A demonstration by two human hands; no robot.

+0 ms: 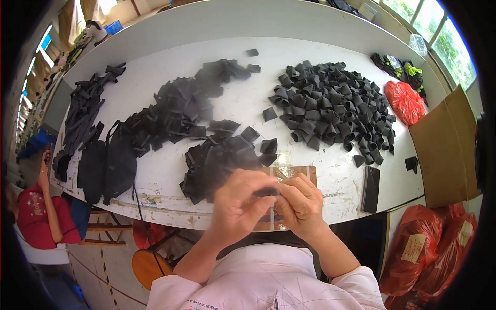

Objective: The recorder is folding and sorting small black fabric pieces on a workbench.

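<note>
In front of my chest, over the table's near edge, my left hand [238, 204] and my right hand [300, 205] come together. Both pinch one small black fabric piece [266, 191], mostly hidden by the fingers. Under the hands lies a brown board [311, 176] with strips of clear tape. Just beyond my left hand is a heap of flat black fabric pieces [206, 160]. Farther right a large pile of black pieces rolled into short tubes [333, 106] covers the table.
Black strips [85, 111] and dark cloth bags [121, 160] lie at the left. On the right are a dark block [370, 190], a red plastic bag [405, 102] and a cardboard box [447, 150]. Red sacks [418, 248] stand below. A person in red [39, 219] sits at left.
</note>
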